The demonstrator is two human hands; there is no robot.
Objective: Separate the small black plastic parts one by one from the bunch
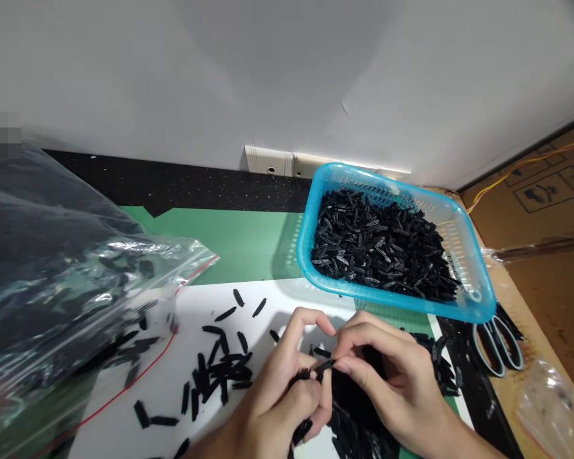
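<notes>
A black piece (323, 367) is pinched by one end between the thumb and index finger of the right hand (387, 373), the tips closed together; its other end is pointed at the left hand (287, 389), though whether it is touched there cannot be told. The left fingers are curled around a handful (302, 432) of the same kind, the index arched clear. Each piece is judged light, fairly stiff and perhaps brittle where thin; slipperiness cannot be told, and a gentle hold near an end seems best. The pinched piece is held between the hands, above a dark heap (351, 432). Others are scattered on the white sheet (287, 299); farther off, many are contained in the basket (481, 310).
</notes>
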